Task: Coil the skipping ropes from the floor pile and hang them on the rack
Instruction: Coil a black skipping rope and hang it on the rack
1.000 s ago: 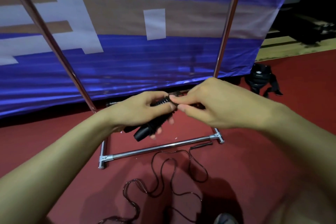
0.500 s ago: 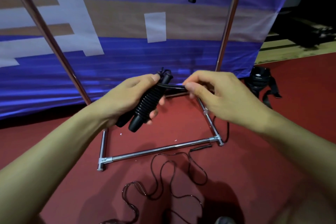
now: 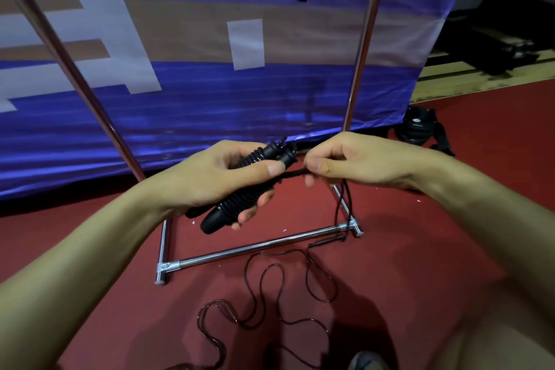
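Snaking across the red floor [image 3: 435,249] nearest, a loose rope [image 3: 270,294] runs out of frame below. Above it, the left hand [image 3: 210,180] grips two ribbed black handles [image 3: 240,198], long axis slanting up-right; the right hand [image 3: 354,162] pinches their cord [image 3: 292,173]. Beyond, rack [image 3: 255,246] uprights are cut off overhead.

Both arms reach forward. The left hand [image 3: 219,177] is curled tight, and the right hand [image 3: 354,161] pinches with fingers and thumb.

The loose rope [image 3: 270,288] lies before the rack base [image 3: 258,246], perhaps touching its right end.
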Action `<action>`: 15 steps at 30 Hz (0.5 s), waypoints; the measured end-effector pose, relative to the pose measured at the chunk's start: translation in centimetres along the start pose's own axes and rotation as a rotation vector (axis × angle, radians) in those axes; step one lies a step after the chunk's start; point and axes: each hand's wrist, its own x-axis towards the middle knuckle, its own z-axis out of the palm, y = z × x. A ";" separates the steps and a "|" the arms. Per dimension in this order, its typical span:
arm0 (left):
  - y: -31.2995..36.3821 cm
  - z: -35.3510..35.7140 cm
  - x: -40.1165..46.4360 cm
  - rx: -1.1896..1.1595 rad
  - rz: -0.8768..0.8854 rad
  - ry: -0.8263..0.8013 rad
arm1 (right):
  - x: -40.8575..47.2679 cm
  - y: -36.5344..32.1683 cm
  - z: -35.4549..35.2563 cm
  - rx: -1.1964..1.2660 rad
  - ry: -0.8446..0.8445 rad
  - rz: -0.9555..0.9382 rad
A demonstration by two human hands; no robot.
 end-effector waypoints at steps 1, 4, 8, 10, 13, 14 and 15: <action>0.0 0.1 0.0 0.008 -0.002 -0.014 | 0.0 0.1 -0.1 -0.027 -0.012 0.003; 0.1 0.5 0.2 0.024 -0.026 -0.104 | 0.2 0.1 0.1 -0.083 -0.080 0.002; 0.1 1.6 0.4 0.126 -0.108 -0.244 | 0.8 -0.2 -0.2 -0.211 -0.142 0.078; -0.2 2.4 0.8 0.217 -0.196 -0.277 | 1.0 -0.5 -0.3 -0.279 -0.152 0.075; -1.0 3.0 1.5 0.307 -0.309 -0.240 | 1.0 -1.4 0.0 -0.430 -0.068 0.064; -1.3 3.1 1.7 0.311 -0.316 -0.206 | 1.1 -1.7 0.4 -0.515 -0.011 0.043; -1.6 3.0 1.9 0.305 -0.312 -0.163 | 1.2 -1.8 0.9 -0.588 0.058 0.016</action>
